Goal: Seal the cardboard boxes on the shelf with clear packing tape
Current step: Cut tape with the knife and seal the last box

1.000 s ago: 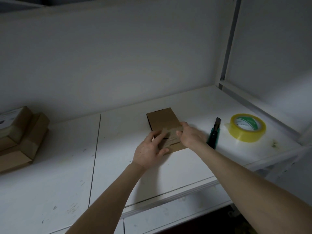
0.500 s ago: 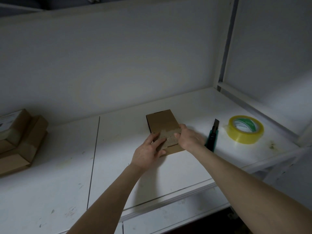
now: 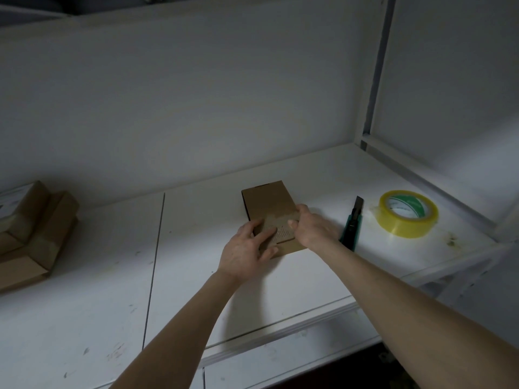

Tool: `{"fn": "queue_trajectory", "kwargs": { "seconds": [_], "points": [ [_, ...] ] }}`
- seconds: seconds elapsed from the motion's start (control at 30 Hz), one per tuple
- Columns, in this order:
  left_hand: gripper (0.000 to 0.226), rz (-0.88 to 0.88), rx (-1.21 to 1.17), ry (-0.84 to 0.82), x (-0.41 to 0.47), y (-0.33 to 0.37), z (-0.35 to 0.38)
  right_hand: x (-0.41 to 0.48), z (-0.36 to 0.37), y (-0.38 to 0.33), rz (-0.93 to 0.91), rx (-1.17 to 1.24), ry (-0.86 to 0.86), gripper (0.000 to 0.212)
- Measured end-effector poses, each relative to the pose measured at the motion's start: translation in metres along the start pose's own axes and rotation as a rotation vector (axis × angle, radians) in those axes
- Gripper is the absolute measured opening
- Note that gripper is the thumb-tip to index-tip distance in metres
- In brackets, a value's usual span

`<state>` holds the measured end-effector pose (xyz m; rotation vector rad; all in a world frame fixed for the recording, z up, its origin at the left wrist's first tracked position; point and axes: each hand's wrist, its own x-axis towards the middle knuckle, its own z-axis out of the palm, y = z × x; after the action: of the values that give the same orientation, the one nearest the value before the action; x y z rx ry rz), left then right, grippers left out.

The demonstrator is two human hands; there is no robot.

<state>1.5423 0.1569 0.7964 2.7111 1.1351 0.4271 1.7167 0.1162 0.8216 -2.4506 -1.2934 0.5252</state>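
Barely shifted, the left hand (image 3: pixel 247 248) presses flat fingers (image 3: pixel 268 234) on the tape strip (image 3: pixel 280 220) while the right hand (image 3: pixel 311 228) pinches the cardboard box (image 3: pixel 269 200) at its right edge, likely still smoothing the seal.

The shelf (image 3: pixel 196 276) is open along its front edge. A broad free stretch lies between the stack (image 3: pixel 33 234) at the left edge and the box (image 3: pixel 268 200) mid-shelf. Right of the box, room is tight: the knife (image 3: pixel 352 226) lies just beside the right hand (image 3: pixel 311 228), and the tape (image 3: pixel 408 217) sits near the right edge. The back wall and the corner post (image 3: pixel 373 80) close those sides.
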Motion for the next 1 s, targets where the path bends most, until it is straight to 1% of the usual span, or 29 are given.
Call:
{"fn": "queue_trajectory", "kwargs": {
  "seconds": [0.13, 0.37, 0.53, 0.63, 0.73, 0.83, 1.0],
  "points": [
    [0.049, 0.018, 0.021, 0.006, 0.0000, -0.0022, 0.0002, 0.0000, 0.0006, 0.0007, -0.002, 0.002, 0.001, 0.049],
    [0.050, -0.033, -0.079, -0.042, 0.0018, -0.0038, -0.0028, -0.0004, -0.0001, -0.0004, 0.003, -0.004, -0.003, 0.050],
    [0.059, -0.041, -0.155, 0.012, -0.0016, -0.0054, -0.0070, 0.0007, -0.0001, -0.0006, 0.006, 0.001, -0.013, 0.050],
    [0.064, -0.006, -0.098, -0.028, 0.0004, -0.0028, -0.0055, 0.0000, -0.0004, -0.0003, 0.001, -0.002, -0.016, 0.051],
    [0.058, 0.021, -0.001, -0.035, 0.0024, -0.0012, -0.0012, -0.0006, -0.0010, -0.0007, 0.008, -0.009, -0.010, 0.050],
    [0.054, 0.006, -0.020, -0.009, 0.0023, -0.0013, 0.0016, -0.0012, -0.0015, -0.0012, 0.006, -0.011, -0.011, 0.051],
    [0.054, -0.013, -0.051, -0.038, 0.0036, -0.0005, 0.0017, -0.0016, -0.0008, -0.0006, 0.004, -0.009, -0.008, 0.051]
  ]
}}
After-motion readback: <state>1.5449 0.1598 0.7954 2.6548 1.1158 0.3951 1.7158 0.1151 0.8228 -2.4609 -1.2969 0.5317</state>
